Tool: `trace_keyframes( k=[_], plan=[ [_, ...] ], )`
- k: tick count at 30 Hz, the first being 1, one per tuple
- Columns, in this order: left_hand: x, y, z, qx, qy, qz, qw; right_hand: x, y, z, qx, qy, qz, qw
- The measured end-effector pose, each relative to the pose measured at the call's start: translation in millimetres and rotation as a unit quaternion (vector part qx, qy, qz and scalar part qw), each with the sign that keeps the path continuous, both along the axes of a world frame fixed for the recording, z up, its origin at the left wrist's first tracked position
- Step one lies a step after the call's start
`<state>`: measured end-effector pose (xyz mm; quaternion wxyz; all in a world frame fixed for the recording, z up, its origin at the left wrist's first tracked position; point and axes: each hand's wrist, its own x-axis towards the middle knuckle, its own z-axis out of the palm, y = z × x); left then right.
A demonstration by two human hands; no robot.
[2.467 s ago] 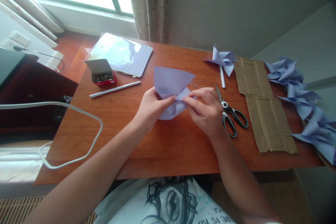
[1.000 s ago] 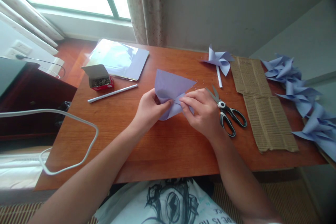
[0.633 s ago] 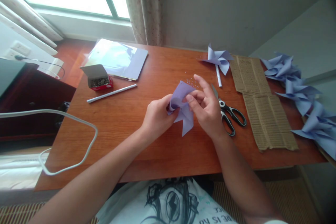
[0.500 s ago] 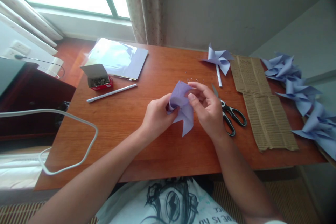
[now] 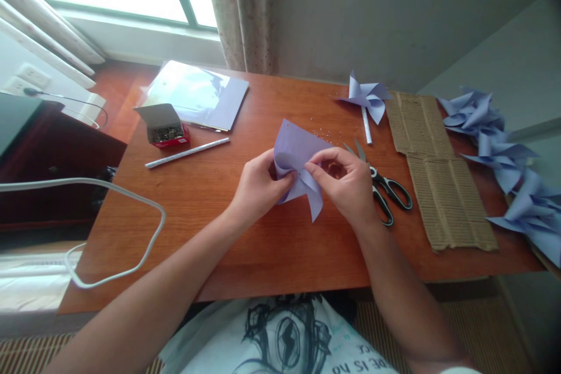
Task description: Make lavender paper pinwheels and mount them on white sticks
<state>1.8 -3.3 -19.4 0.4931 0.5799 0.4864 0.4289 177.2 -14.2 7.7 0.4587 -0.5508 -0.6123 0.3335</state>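
Paper: lilac sheet is held just above the counter, mid-table.
Left hand: clamped on the curled flaps.
Right hand: pinched at the centre.
Tip: corners are best kept stacked, creases unpressed.

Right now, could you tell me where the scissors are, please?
In the head view the scissors lie on the table, just right of the right hand, between it and the cardboard strip.
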Motion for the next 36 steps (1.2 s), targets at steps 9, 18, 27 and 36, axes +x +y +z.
trace_keyframes(
  k=[9, 18, 27, 36],
  plan=[
    [0, -5, 6.5, 0.07, 0.144, 0.007, 0.987, -3, -1, -0.2, -0.015, 0.138, 0.035, 0.99],
    [1, -7, 8.9, 0.097, 0.221, -0.005, 0.97, 0, 0, -3.2, 0.004, 0.126, 0.021, 0.992],
    [-3, 2, 2.8, -0.008, -0.003, 0.009, 1.0, 0, 1, -2.3, 0.009, 0.012, 0.028, 1.0],
    [0, 3, 9.3, -0.077, -0.089, 0.011, 0.993, 1, 2, -3.1, 0.053, -0.068, 0.038, 0.996]
  ],
)
